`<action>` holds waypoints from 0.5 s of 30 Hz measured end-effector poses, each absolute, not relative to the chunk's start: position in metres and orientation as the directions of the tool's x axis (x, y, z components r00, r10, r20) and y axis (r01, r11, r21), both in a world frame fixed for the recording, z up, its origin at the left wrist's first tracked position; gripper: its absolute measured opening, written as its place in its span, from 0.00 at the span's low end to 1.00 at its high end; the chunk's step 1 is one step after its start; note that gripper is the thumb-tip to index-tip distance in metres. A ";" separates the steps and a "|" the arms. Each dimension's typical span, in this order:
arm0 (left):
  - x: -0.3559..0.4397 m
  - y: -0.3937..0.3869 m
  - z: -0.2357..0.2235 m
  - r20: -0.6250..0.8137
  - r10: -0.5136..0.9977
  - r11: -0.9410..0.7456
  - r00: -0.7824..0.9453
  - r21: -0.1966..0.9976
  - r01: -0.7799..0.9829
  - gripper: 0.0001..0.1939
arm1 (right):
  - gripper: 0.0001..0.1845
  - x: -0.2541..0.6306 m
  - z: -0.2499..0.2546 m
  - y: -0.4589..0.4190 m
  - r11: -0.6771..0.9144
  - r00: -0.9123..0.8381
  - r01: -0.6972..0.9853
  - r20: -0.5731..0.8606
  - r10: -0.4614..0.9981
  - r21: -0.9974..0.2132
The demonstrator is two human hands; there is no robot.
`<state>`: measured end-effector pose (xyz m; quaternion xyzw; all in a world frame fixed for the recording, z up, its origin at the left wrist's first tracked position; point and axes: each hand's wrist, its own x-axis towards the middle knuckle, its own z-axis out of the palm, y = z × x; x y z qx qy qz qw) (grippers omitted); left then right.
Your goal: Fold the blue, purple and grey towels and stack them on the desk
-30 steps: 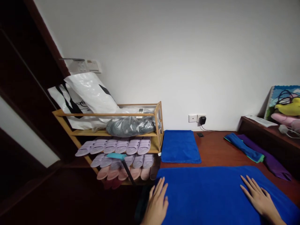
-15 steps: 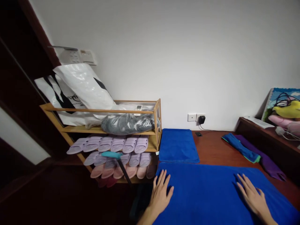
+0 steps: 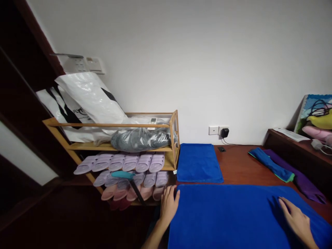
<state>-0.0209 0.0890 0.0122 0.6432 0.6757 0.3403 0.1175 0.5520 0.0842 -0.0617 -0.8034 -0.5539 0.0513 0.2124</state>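
A large blue cloth (image 3: 228, 214) lies spread flat on the reddish-brown wooden table. At its left edge is my left hand (image 3: 168, 206), fingers forward and slightly bent, thumb apart, with nothing visible in it; whether it touches the edge I cannot tell. Over the cloth's right part, my right hand (image 3: 297, 218) is open and lightly curved, casting a shadow on the fabric. Some of its fingers are hidden behind the hand. Behind the large cloth, a folded blue cloth (image 3: 199, 163) rests against the wall side of the table.
Left of the table stands a wooden shoe rack (image 3: 116, 125) with slippers (image 3: 119, 162), white bags (image 3: 90, 100) and a plastic-wrapped bundle (image 3: 141, 137). A teal-topped stick (image 3: 123, 175) leans before it. At right lie a blue-green cloth (image 3: 272, 165), a purple cloth (image 3: 307, 186) and a raised shelf (image 3: 282, 136).
My left hand has moved left from the cloth's surface to its left edge. My right hand has shifted right, its fingers more curved. The camera view has moved slightly.
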 end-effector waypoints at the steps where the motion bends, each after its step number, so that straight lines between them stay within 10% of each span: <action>1: -0.026 0.097 0.008 0.251 0.949 -0.024 -0.190 0.658 0.753 0.19 | 0.34 0.556 -0.061 0.089 -0.312 0.399 0.870 0.174 0.900 -0.382; 15: -0.050 0.143 -0.009 0.037 0.988 0.028 -0.151 0.915 0.403 0.23 | 0.31 0.548 -0.047 0.163 -0.251 0.242 0.962 0.086 0.966 0.111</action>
